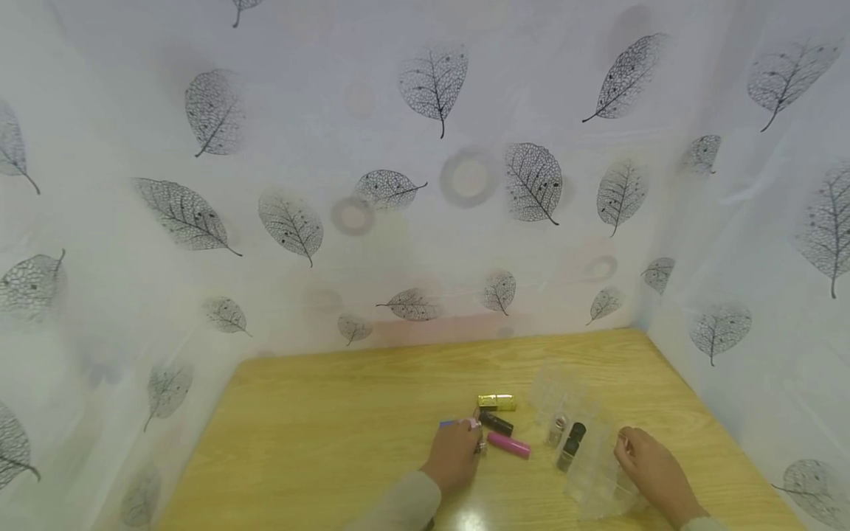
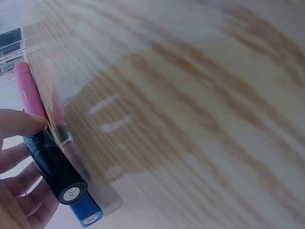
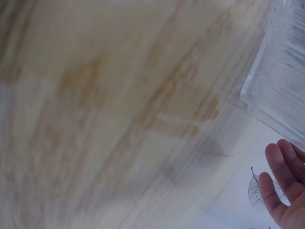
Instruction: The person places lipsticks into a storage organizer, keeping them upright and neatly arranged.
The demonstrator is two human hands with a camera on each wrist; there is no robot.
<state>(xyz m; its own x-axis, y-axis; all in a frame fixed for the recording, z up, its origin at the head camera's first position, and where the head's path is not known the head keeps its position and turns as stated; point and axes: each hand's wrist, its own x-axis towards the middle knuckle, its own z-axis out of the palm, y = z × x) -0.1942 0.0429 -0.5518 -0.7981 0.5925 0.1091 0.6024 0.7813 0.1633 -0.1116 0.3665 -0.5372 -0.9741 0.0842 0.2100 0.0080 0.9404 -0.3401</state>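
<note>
The left hand pinches a black tube, likely so it can't roll away, while the right hand, fingers loose, is just beside the clear box.

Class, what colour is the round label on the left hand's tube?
White; the label shows best in the left wrist view.

Head view faces forward-down; close in, left-wrist view shares its pink tube, right-wrist view its clear organizer.
</note>
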